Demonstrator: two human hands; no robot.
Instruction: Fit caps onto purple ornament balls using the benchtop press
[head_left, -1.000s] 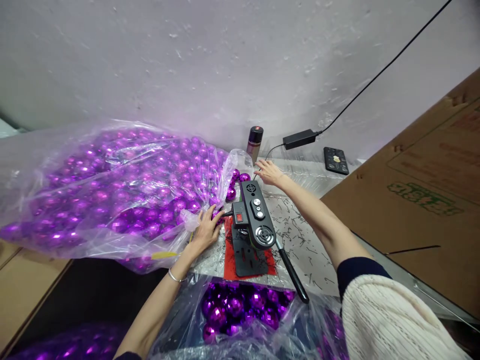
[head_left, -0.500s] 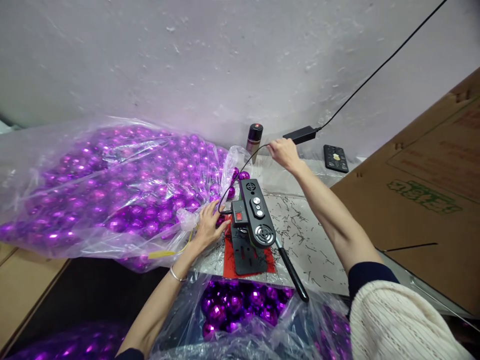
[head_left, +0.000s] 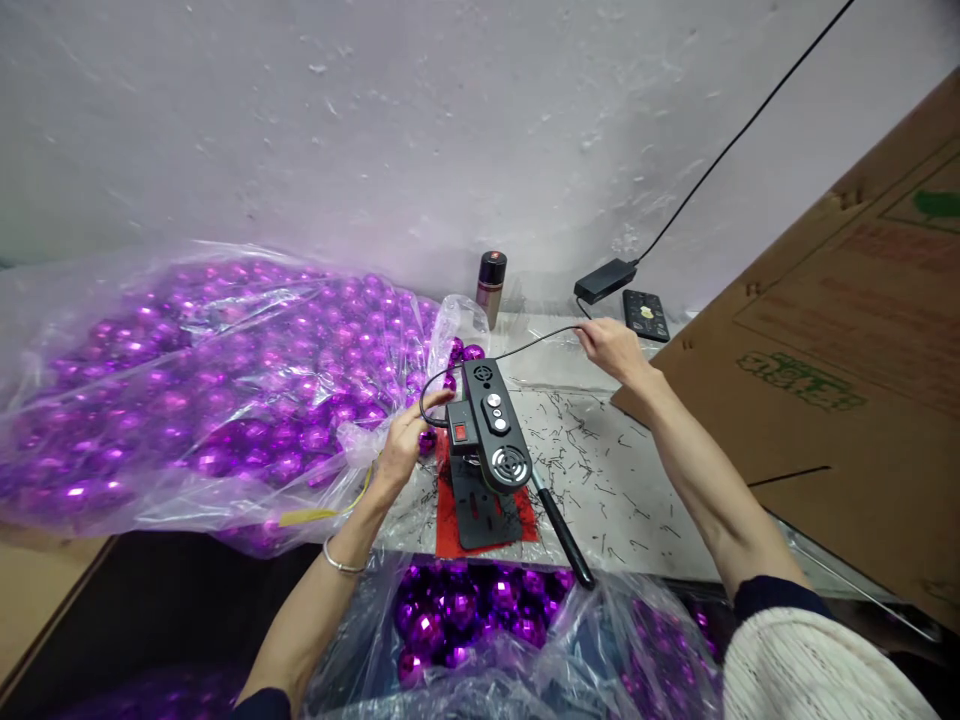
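Note:
A black hand-lever machine [head_left: 495, 425] with round vents, a red switch and a flat base stands on a red sheet [head_left: 446, 535]. My right hand [head_left: 611, 348] is closed in a pinch on the machine's thin black cable [head_left: 536, 340], behind and to the right of it. The cable loops down to the plug on the machine's left side. There, my left hand [head_left: 405, 440] has its index finger stretched out, with the cable crossing it; its other fingers are partly hidden. Shiny purple balls [head_left: 472, 353] lie just behind the machine.
A large clear bag [head_left: 247, 360] of purple balls fills the left. Another open bag [head_left: 637, 620] of balls sits below the table edge. A spray can [head_left: 491, 285], a power adapter [head_left: 606, 280] and a phone [head_left: 645, 315] stand near the wall. A cardboard box [head_left: 817, 340] leans right; black bits litter the tabletop [head_left: 600, 480].
My right hand has moved right and down with the cable, drawing it out sideways. My left hand's fingers have lifted from the table to the cable loop. The view has shifted slightly.

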